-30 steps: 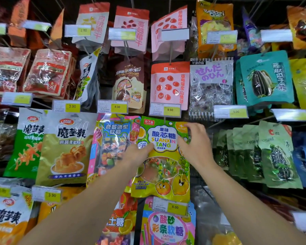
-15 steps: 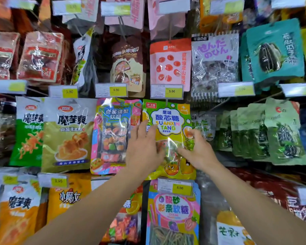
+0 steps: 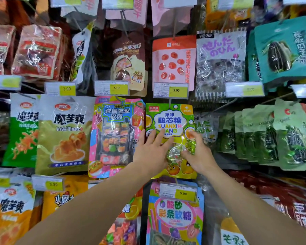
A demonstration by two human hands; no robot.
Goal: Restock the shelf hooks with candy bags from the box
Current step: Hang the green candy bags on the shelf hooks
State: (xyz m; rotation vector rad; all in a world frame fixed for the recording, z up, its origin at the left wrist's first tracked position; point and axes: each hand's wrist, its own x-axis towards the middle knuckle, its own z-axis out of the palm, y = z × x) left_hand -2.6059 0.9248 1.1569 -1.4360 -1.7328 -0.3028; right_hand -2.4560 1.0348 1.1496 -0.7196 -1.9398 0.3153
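Left of the green SUANXIN TANG candy bag (image 3: 170, 121) hangs a pink gummy bag (image 3: 116, 137). The left hand (image 3: 151, 152) lies flat on the candy bag's front, fingers spread wide, gripping nothing. The bag hangs below a 5.00 price tag (image 3: 170, 90). The right hand (image 3: 199, 152) presses its right side, fingers loosely curled.

My left hand (image 3: 151, 152) and right hand (image 3: 198, 152) lie side by side on the front of the sour candy bag (image 3: 170, 121), which hangs from a shelf hook just below a price tag (image 3: 170, 90). Left of it, edge touching, hangs the sushi gummy bag (image 3: 116, 135); farther left, the konjac snack bag (image 3: 64, 135). To its right hang rows of seed bags (image 3: 290, 137). Directly below hangs the strip gummy bag (image 3: 173, 216), behind its own price tag (image 3: 178, 192). Above hangs the hawthorn bag (image 3: 173, 62).
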